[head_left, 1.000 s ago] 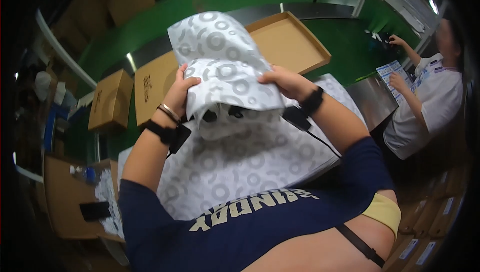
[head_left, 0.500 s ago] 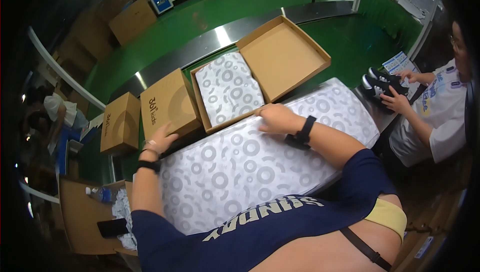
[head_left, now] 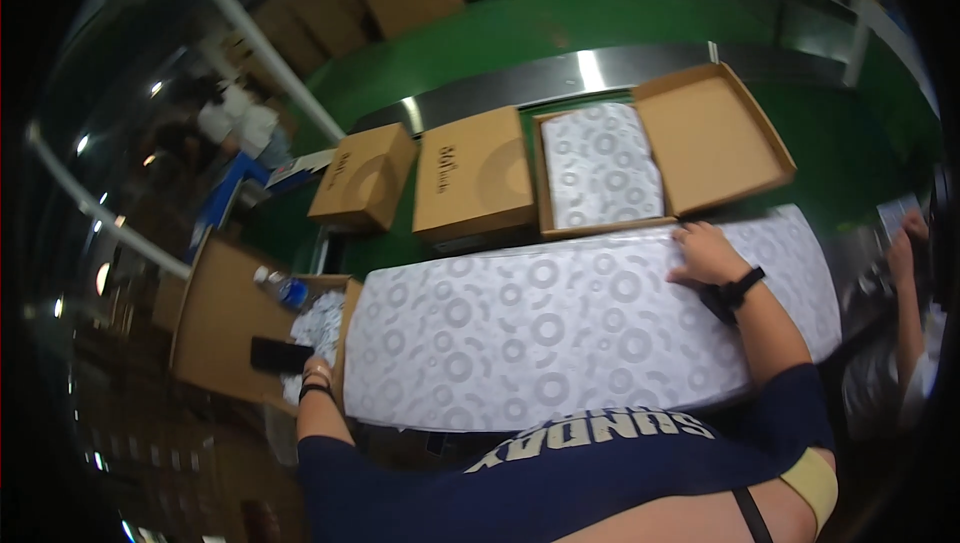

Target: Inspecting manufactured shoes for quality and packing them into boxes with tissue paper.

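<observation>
A wide stack of white wrapping paper (head_left: 480, 343) printed with grey rings lies in front of me. My right hand (head_left: 706, 255) rests on its far edge, thumb and fingers apart, holding nothing. At the left my left hand (head_left: 317, 373) reaches into an open cardboard box (head_left: 215, 328), right beside a black phone (head_left: 280, 355) and crumpled white paper scraps (head_left: 318, 328). Its fingers are too small and dark to read. Beyond the stack, an open shoebox (head_left: 715, 143) holds a bundle covered in the same patterned paper (head_left: 603, 165).
Two closed brown shoeboxes, a larger one (head_left: 475, 178) and a smaller one (head_left: 365, 178), stand left of the open one. A bottle with a blue label (head_left: 285, 289) lies in the left box. Behind runs a metal ledge (head_left: 500, 88). A co-worker's arm (head_left: 905, 293) shows at right.
My left hand has left the stack's left edge and gone down into the box beside the phone. My right hand remains on the paper. The view has swung left, taking the co-worker's shoes out of clear sight.
</observation>
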Demonstrator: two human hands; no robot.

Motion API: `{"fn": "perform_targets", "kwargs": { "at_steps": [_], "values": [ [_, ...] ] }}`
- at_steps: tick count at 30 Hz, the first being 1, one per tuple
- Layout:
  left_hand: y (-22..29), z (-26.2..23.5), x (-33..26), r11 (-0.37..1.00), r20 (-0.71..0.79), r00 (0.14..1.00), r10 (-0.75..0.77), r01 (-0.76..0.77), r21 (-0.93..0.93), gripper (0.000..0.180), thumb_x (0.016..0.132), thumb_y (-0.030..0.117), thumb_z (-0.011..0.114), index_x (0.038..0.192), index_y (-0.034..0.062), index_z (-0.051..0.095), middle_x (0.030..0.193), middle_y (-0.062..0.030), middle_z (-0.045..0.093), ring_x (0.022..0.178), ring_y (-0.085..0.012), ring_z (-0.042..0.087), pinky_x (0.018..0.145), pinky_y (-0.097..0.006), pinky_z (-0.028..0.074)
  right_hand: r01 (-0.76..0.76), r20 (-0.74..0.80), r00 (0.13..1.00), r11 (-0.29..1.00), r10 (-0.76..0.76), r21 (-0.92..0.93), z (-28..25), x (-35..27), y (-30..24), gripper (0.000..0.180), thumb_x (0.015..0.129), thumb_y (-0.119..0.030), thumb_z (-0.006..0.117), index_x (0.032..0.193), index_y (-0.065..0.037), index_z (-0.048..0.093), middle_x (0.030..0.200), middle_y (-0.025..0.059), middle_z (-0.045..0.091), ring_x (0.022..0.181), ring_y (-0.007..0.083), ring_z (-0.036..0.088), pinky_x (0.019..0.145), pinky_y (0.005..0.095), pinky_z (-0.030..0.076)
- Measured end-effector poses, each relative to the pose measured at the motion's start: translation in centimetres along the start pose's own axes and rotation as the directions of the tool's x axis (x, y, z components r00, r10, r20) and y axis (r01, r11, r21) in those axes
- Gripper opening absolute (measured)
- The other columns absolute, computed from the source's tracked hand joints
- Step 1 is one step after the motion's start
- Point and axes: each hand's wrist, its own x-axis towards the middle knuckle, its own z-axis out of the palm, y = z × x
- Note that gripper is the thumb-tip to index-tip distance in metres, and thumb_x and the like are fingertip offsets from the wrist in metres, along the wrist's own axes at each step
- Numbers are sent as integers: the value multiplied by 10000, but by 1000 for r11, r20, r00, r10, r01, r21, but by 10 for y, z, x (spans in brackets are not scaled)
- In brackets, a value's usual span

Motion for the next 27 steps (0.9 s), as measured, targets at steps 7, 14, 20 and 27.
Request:
{"fn": "perform_targets", "kwargs": {
  "at_steps": [7, 14, 20, 27],
  "values": [
    [-33, -12, -10, 905, -141, 925, -354, 300, -303, 167, 747, 159, 567, 856, 49, 630, 917, -158, 610, 880, -318, 577, 779, -382, 457, -65, 36, 997, 994, 62, 89, -8, -5, -9, 652, 591, -348, 730, 1105, -8, 517, 1161, 188, 492, 1108, 328, 423, 931, 382, 337],
    [-50, -21, -1, 875, -62, 900, -432, 401, -270, 190, 692, 163, 644, 800, 7, 652, 888, -191, 615, 877, -320, 590, 774, -371, 475, -95, 23, 995, 976, 93, 196, -5, -3, -8, 554, 630, -277, 699, 1084, -2, 542, 1176, 213, 486, 1124, 329, 423, 958, 370, 321],
    [-42, -57, -6, 898, 19, 932, -361, 353, -263, 351, 674, 303, 697, 847, 3, 639, 894, -184, 617, 897, -306, 585, 782, -363, 461, -111, -5, 993, 967, 115, 230, -11, -5, -13, 521, 637, -240, 685, 1067, 18, 546, 1142, 214, 509, 1096, 323, 446, 943, 355, 344],
    [-49, -27, 7, 802, -101, 863, -496, 411, -433, 266, 712, 243, 655, 825, 7, 608, 863, -187, 608, 851, -323, 578, 766, -372, 454, -146, 7, 989, 956, 149, 256, -10, -8, -10, 502, 647, -223, 671, 1065, 24, 545, 1124, 213, 521, 1078, 324, 460, 937, 357, 352]
  ]
}}
